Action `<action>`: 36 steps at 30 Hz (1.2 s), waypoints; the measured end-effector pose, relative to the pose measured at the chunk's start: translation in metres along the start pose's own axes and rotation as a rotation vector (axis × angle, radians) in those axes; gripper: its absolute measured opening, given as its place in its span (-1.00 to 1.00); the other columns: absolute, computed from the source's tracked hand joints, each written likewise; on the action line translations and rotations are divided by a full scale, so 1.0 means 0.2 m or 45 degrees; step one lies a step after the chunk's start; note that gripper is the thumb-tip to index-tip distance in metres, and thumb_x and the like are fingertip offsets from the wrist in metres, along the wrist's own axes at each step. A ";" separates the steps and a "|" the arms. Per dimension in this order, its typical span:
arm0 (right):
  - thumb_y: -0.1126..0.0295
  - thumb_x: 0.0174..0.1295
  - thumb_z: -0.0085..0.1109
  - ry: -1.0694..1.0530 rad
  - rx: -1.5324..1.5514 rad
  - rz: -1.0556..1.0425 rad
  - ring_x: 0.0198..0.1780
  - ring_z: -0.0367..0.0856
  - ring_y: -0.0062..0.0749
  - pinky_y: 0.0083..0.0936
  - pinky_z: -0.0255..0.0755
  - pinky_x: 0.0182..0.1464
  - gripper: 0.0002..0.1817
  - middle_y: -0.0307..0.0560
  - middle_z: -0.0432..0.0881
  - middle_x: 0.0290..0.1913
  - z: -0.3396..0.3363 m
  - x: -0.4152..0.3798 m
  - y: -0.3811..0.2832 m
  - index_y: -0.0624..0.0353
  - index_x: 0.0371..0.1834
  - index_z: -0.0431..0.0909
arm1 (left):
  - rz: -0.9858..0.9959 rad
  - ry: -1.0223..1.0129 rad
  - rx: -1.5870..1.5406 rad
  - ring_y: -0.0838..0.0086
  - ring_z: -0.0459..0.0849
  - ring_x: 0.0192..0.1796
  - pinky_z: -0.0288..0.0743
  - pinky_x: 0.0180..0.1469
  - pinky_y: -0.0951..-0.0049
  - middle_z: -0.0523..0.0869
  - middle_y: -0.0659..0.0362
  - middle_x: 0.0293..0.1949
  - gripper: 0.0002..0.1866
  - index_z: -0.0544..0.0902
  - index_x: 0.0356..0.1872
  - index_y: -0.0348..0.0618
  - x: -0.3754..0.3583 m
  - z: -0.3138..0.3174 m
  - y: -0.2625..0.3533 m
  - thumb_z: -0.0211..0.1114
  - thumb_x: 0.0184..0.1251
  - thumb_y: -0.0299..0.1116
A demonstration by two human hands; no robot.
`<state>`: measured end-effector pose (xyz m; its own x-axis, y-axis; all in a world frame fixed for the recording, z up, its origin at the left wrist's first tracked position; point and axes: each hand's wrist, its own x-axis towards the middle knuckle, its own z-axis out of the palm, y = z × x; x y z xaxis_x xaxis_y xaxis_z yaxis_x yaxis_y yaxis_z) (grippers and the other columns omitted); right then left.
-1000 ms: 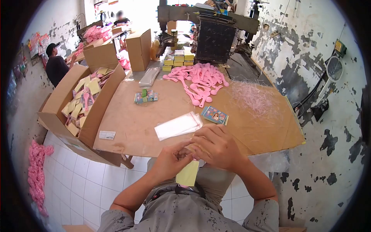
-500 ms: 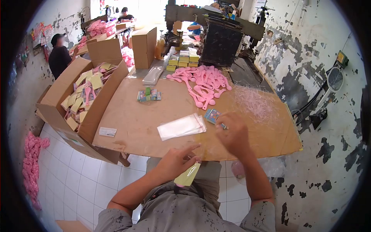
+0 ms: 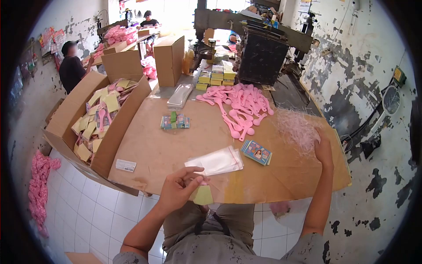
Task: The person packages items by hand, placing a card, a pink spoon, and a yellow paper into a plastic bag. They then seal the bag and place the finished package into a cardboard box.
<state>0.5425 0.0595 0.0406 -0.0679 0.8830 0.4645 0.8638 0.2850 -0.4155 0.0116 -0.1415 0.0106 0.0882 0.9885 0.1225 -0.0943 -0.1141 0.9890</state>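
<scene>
Near the table's front edge, my left hand (image 3: 179,189) pinches a small clear packet (image 3: 203,195) with a yellow-green card and a bit of pink in it. Far to the right, my right hand (image 3: 323,148) touches the edge of a heap of thin clear strips (image 3: 299,130); its fingertips are partly hidden there. Clear plastic bags (image 3: 213,162) lie flat just beyond my left hand. To their right sits a stack of printed cards (image 3: 256,152). Pink spoons (image 3: 241,103) are piled farther back on the cardboard-covered table (image 3: 149,149).
An open carton (image 3: 116,141) of packed packets stands at the left. A banded card bundle (image 3: 175,121), more clear bags (image 3: 180,96) and yellow-edged card stacks (image 3: 216,75) lie farther back. A black machine (image 3: 261,55) stands behind the spoons. Two people are in the background.
My right hand has moved right, from above the printed cards to the clear strips. My left hand has shifted slightly left with the packet. The view has shifted a little.
</scene>
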 end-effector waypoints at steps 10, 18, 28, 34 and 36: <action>0.34 0.54 0.11 -0.157 0.565 -0.023 0.28 0.71 -0.18 -0.22 0.57 0.31 -0.62 0.10 0.71 0.28 0.10 0.17 -0.20 0.20 0.34 0.59 | 0.036 -0.200 -0.003 0.41 0.82 0.05 0.70 0.15 0.41 0.85 0.00 -0.05 -0.79 0.69 0.01 -0.40 0.32 -0.12 0.04 0.25 0.67 -0.40; 0.26 0.55 0.14 -0.062 -0.704 -0.278 0.40 0.63 -0.10 -0.19 0.43 0.47 -0.58 0.12 0.70 0.30 0.12 0.24 0.06 0.21 0.36 0.59 | -0.048 -0.331 0.183 0.52 0.81 -0.03 0.68 0.07 0.46 0.85 0.09 -0.09 -0.80 0.71 -0.03 -0.34 0.68 -0.09 0.04 0.28 0.65 -0.37; 0.47 0.49 0.16 -0.090 -0.358 -0.017 0.28 0.71 -0.11 -0.19 0.51 0.36 -0.62 0.15 0.73 0.21 0.09 0.21 0.15 0.29 0.34 0.58 | -0.027 -0.181 -0.016 0.51 0.79 0.06 0.65 0.16 0.43 0.83 0.09 0.00 -0.72 0.69 0.15 -0.30 0.86 -0.18 -0.20 0.25 0.68 -0.29; 0.50 0.45 0.18 -0.222 1.252 0.380 0.35 0.64 -0.03 -0.15 0.46 0.43 -0.59 0.22 0.69 0.29 0.01 0.28 -0.11 0.33 0.34 0.59 | -0.142 -0.234 -0.147 0.46 0.76 0.20 0.65 0.24 0.36 0.77 0.05 0.22 -0.59 0.57 0.40 -0.26 0.81 -0.17 -0.20 0.24 0.67 -0.32; 0.46 0.48 0.15 -0.152 0.878 0.260 0.31 0.67 -0.07 -0.18 0.49 0.39 -0.59 0.17 0.70 0.27 0.06 0.27 -0.13 0.33 0.36 0.57 | -0.177 -0.258 -0.128 0.46 0.75 0.22 0.65 0.25 0.38 0.75 0.05 0.26 -0.58 0.55 0.42 -0.27 0.79 -0.16 -0.19 0.24 0.67 -0.35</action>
<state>0.5116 0.1036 0.0670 -0.0269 0.9670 0.2533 0.3564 0.2460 -0.9014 -0.0022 0.0218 -0.0094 0.3027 0.9530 0.0099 -0.1645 0.0420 0.9855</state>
